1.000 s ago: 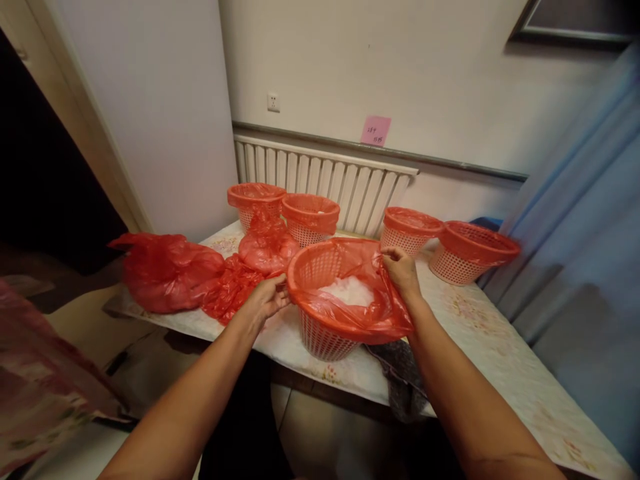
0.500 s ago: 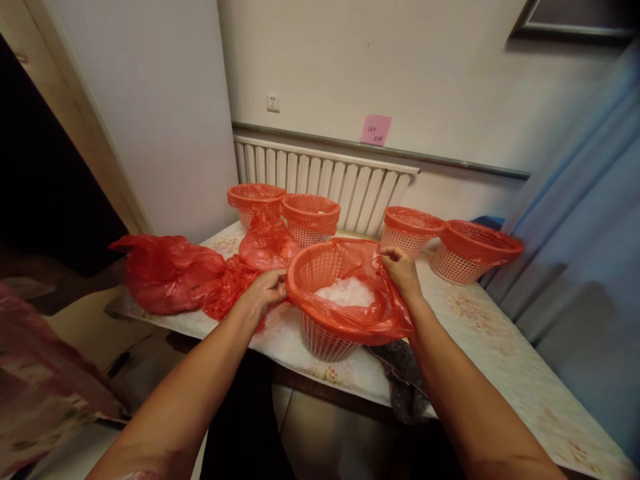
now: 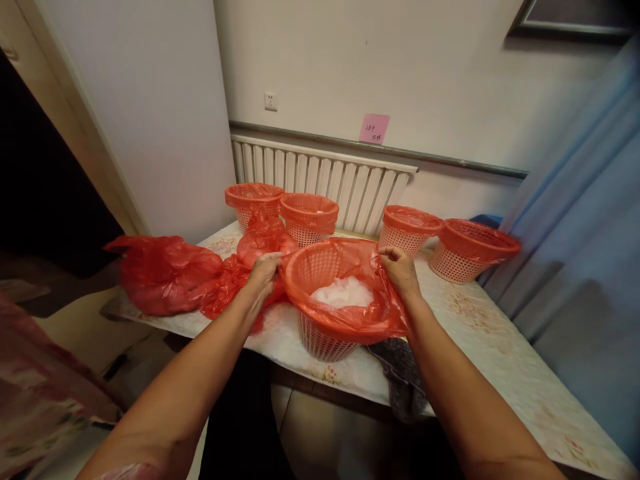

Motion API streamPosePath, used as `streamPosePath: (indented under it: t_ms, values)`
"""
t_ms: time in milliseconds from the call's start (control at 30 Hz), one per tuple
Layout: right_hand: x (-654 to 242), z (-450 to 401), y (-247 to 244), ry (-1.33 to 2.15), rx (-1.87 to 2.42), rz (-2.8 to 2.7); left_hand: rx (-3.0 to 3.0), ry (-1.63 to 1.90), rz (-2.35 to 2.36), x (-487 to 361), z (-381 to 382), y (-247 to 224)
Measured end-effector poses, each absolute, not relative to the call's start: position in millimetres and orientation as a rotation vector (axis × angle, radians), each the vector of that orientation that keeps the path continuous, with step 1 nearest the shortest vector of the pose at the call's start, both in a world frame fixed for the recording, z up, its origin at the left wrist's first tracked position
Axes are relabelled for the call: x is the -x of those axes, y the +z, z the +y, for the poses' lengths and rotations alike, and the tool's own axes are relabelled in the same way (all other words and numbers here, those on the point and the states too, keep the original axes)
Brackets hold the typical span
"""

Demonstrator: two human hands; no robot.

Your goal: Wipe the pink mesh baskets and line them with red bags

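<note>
A wastebasket [image 3: 327, 337] with a holed plastic wall stands near the front edge of the table. A thin red plastic bag [image 3: 357, 323] lines it and folds over its rim. White, crumpled material [image 3: 343, 292] lies inside. My left hand [image 3: 265, 270] pinches the bag's edge and pulls it out past the left side of the rim. On the right side, my right hand [image 3: 399, 267] is closed on the bag too, fingers at the rim.
Two lined baskets [image 3: 309, 217] stand behind to the left, and two more [image 3: 460, 257] to the right. Full red bags [image 3: 170, 277] lie at the table's left. A dark grey cloth [image 3: 400, 377] hangs over the front edge. A blue curtain [image 3: 590, 267] borders the right side.
My left hand has moved a little left and up, drawing the bag's edge away from the basket's rim. My right hand stays nearly where it was.
</note>
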State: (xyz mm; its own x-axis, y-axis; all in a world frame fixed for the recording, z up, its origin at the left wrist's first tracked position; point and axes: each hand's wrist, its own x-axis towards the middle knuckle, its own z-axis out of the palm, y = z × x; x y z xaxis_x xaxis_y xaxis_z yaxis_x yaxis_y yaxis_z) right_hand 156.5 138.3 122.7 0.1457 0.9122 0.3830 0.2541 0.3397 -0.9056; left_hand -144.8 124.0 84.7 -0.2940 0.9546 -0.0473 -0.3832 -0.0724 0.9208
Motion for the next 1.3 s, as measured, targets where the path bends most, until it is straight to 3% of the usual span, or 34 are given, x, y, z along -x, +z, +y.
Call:
streamPosePath:
  t_ms: [267,467,667,800,1067,1300]
  values:
    - [-154,137,121,0.682,1.137,-1.308,-0.876,1.887,1.017,141,145,119]
    - [-159,135,126,0.454,1.094,-1.151,-0.979,1.843,0.724,135,127,140]
    - [-179,146,121,0.284,1.136,-0.737,-0.894,1.802,0.943,153,112,130]
    - [-194,151,112,0.397,1.112,-0.646,-1.09,1.712,1.06,165,96,120]
    - [-226,120,105,0.901,0.974,-0.929,-1.517,1.147,1.313,163,63,116]
    - [-237,73,123,1.025,1.121,-1.512,-1.565,1.221,1.363,149,62,127]
